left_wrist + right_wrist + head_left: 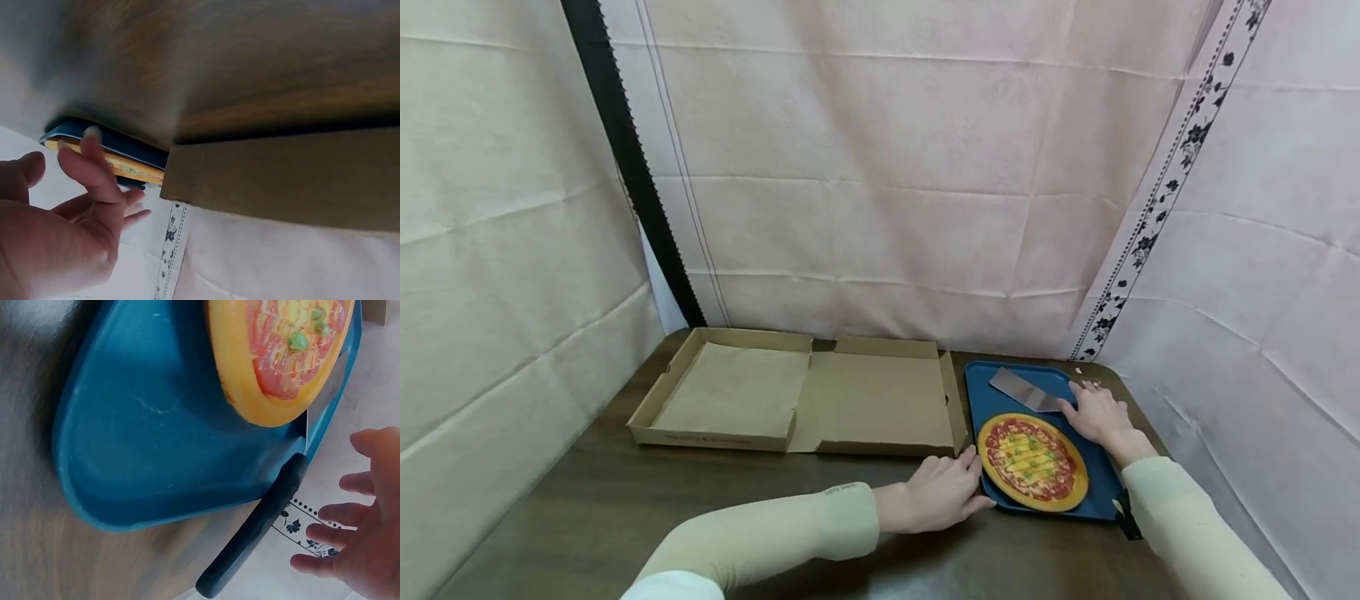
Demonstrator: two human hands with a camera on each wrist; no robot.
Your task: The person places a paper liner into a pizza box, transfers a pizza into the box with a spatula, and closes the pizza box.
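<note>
On the table (700, 521), the opened box (872, 400) takes the rear left and middle, its two halves side by side. The tray (1102, 483) lies to its right, close beside it. On the tray, the pizza (1033, 462) sits toward the front, with the spatula (1024, 389) behind it; the blade is on the tray, while the handle (250, 531) (seen best from the right wrist) crosses the rim. The left hand (936, 496) is before the box's right end, left of the pizza. The right hand (1102, 417) is at the tray's right side, right of the blade. Cloth (880, 183) hangs behind the table and on both sides.
</note>
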